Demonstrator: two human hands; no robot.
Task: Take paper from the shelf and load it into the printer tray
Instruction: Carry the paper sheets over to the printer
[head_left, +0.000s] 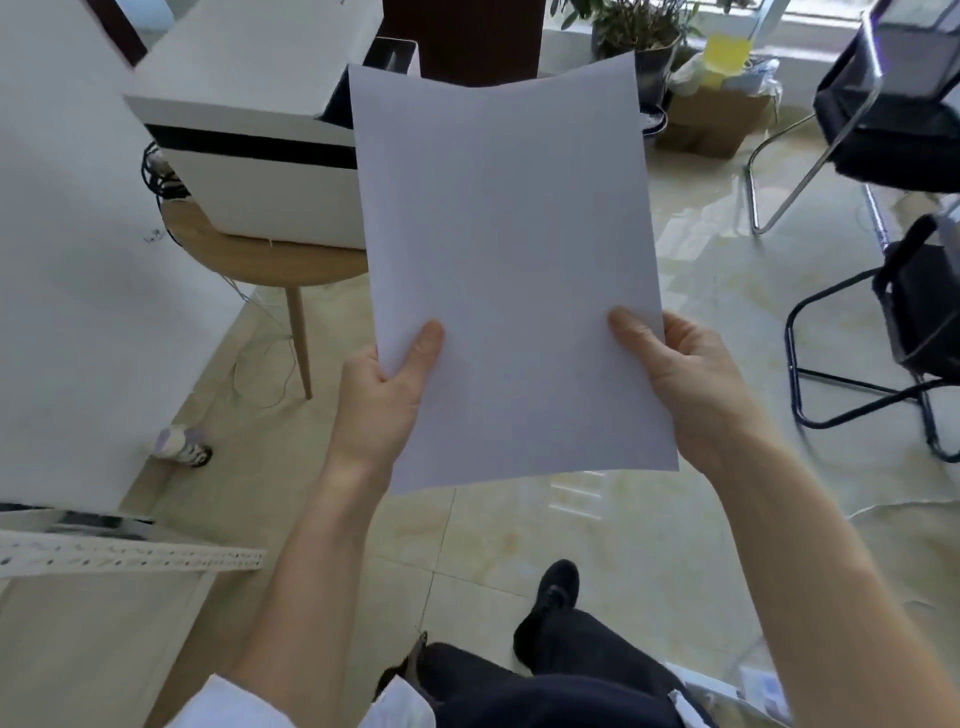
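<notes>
I hold white paper (509, 249) upright in front of me with both hands. My left hand (382, 400) grips its lower left edge, thumb on the front. My right hand (685, 384) grips the lower right edge the same way. The white printer (260, 171), with a black band across its front, sits on a small round wooden table (270, 260) to the upper left; the paper hides the printer's right side. I cannot tell whether the paper is one sheet or a thin stack.
A white shelf panel (62, 260) and a perforated metal shelf rail (130, 558) stand at the left. Black chairs (893, 332) are at the right, a potted plant (639, 31) and a cardboard box (711, 119) at the back. My foot (556, 587) stands on tiled floor.
</notes>
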